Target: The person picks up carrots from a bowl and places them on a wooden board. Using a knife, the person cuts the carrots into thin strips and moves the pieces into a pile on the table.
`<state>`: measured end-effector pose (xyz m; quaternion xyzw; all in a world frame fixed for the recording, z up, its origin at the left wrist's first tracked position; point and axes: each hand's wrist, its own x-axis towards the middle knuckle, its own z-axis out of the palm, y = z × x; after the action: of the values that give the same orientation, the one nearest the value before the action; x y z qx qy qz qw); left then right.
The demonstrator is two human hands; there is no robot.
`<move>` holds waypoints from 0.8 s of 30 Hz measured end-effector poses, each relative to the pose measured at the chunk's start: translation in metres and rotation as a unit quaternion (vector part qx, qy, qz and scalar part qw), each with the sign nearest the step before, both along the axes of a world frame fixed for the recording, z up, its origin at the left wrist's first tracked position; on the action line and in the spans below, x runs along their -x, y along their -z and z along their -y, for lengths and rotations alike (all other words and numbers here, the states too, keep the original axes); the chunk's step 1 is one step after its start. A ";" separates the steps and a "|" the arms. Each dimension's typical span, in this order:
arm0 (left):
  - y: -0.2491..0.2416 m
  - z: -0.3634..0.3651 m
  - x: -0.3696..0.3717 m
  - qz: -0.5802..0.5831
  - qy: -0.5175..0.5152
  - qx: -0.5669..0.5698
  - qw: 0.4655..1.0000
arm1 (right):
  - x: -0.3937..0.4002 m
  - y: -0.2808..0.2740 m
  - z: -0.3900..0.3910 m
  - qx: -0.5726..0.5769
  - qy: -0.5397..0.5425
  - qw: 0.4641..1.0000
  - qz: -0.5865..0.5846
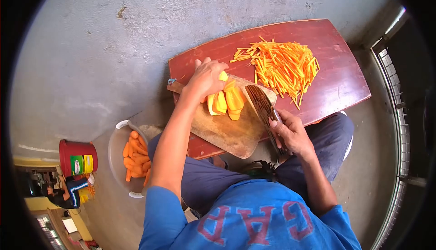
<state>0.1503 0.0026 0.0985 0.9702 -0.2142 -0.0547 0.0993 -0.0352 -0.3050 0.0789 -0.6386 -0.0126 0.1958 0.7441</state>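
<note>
My left hand (pixel 209 76) is over the upper left of a wooden cutting board (pixel 227 134), its fingers closed around a piece of peeled carrot (pixel 223 75). Just below and right of it, several carrot slices (pixel 235 99) and thicker carrot pieces (pixel 217 103) lie on the board. My right hand (pixel 290 132) grips the handle of a broad-bladed knife (pixel 260 102). The blade slants across the board's right part, apart from the slices. Above the board, a heap of thin carrot strips (pixel 286 67) sits on the dark red table (pixel 338 75).
On the floor at left, a basin (pixel 112 148) with pale handles holds several whole carrots (pixel 136 159). A red bucket (pixel 68 157) stands farther left, near another person (pixel 68 193). A rough grey wall (pixel 136 41) borders the table's far side.
</note>
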 end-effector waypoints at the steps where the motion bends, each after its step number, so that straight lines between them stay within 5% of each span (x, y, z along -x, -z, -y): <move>1: -0.006 0.002 0.003 0.023 -0.002 0.019 1.000 | 0.001 0.001 0.000 0.002 0.002 1.000 0.000; 6: -0.038 -0.005 0.068 0.151 -0.028 0.141 0.978 | 0.001 -0.006 0.002 0.031 -0.012 0.999 -0.003; 10: -0.006 0.001 0.151 0.063 -0.089 0.460 0.881 | 0.008 -0.020 0.003 0.067 -0.018 0.997 0.018; 12: 0.023 0.010 0.179 0.092 -0.069 0.496 0.860 | 0.018 -0.029 0.004 0.092 -0.033 0.994 0.040; 18: 0.048 0.022 0.225 0.108 -0.105 0.463 0.873 | 0.046 -0.056 0.002 0.199 -0.133 0.968 0.082; 22: 0.056 0.021 0.229 0.123 -0.104 0.437 0.885 | 0.060 -0.054 -0.014 0.180 -0.108 0.961 0.182; 24: 0.054 0.025 0.231 0.140 -0.099 0.430 0.886 | 0.065 -0.059 -0.014 0.149 -0.104 0.980 0.082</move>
<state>-0.0804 -0.0226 0.0447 0.8460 -0.1308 0.1892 0.4811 -0.1000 -0.2907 0.1379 -0.7515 -0.1105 0.2189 0.6125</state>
